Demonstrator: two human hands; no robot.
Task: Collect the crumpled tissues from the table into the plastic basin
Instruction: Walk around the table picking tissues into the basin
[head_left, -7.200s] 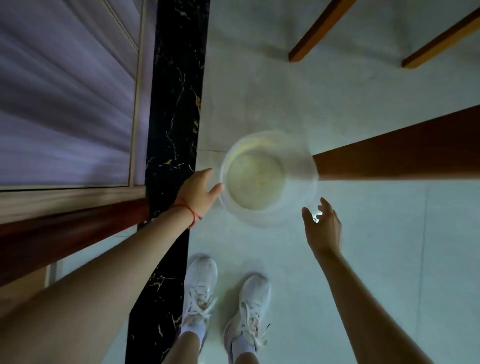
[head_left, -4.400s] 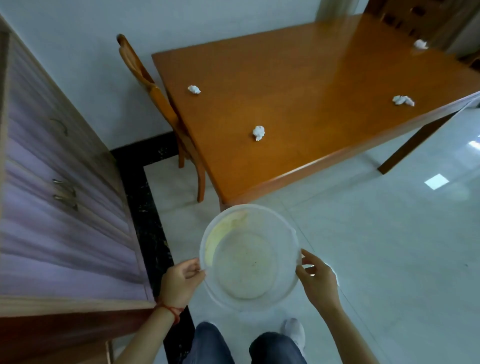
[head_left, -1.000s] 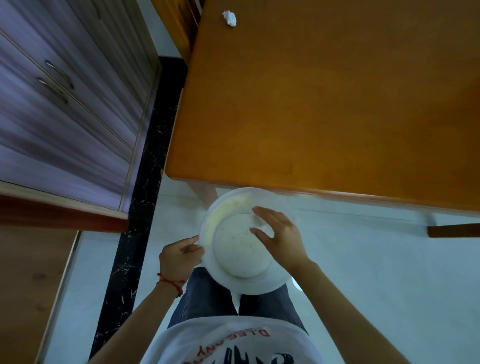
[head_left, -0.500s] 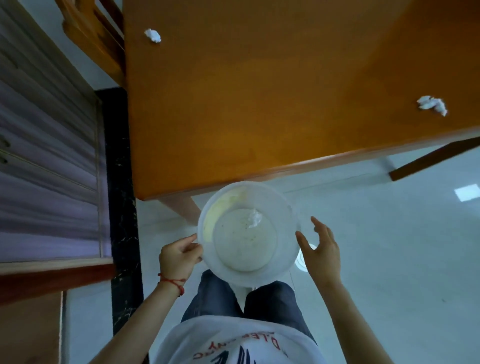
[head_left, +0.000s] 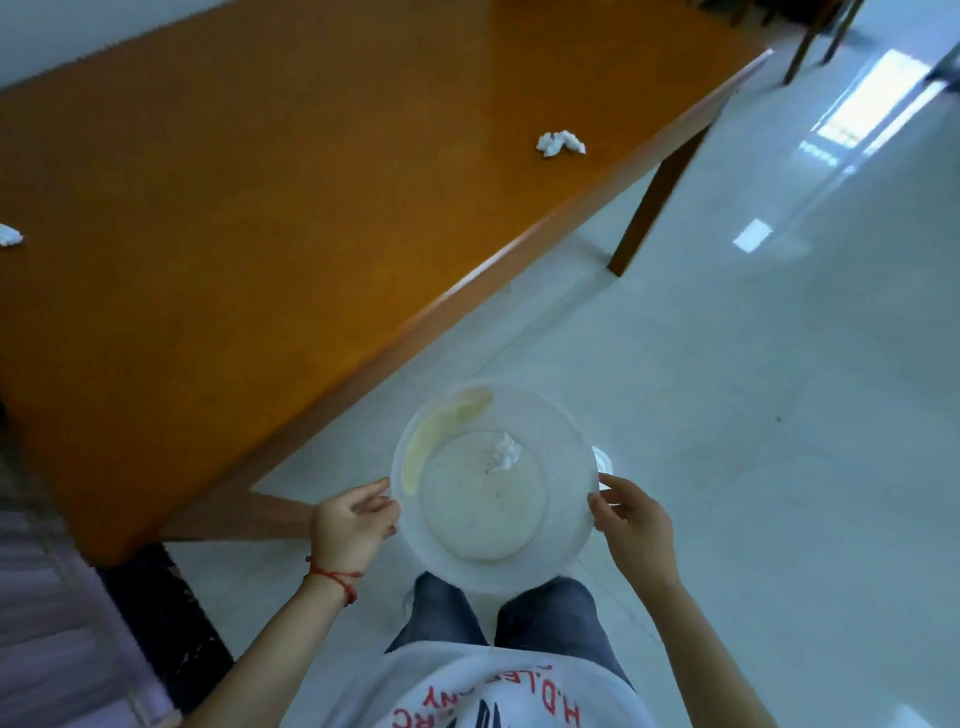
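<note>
I hold a translucent plastic basin (head_left: 569, 452) in front of my waist, above the floor beside the table's corner. My left hand (head_left: 350, 525) grips its left rim and my right hand (head_left: 631, 522) grips its right rim. One crumpled white tissue (head_left: 503, 453) lies inside the basin. On the orange wooden table (head_left: 270, 171) a second crumpled tissue (head_left: 560, 142) lies near the far right edge, and a third (head_left: 9, 235) shows at the left border of the view.
A purple cabinet (head_left: 47, 623) stands at the lower left beside a black marble floor strip (head_left: 171, 613). A table leg (head_left: 649, 208) reaches down to the pale tiled floor (head_left: 753, 415). Dark chair legs (head_left: 810, 36) stand at the top right.
My right hand dropped a tissue into the basin, then came back to grip the right rim. The view has swung right along the table; the far tissue now looks nearer.
</note>
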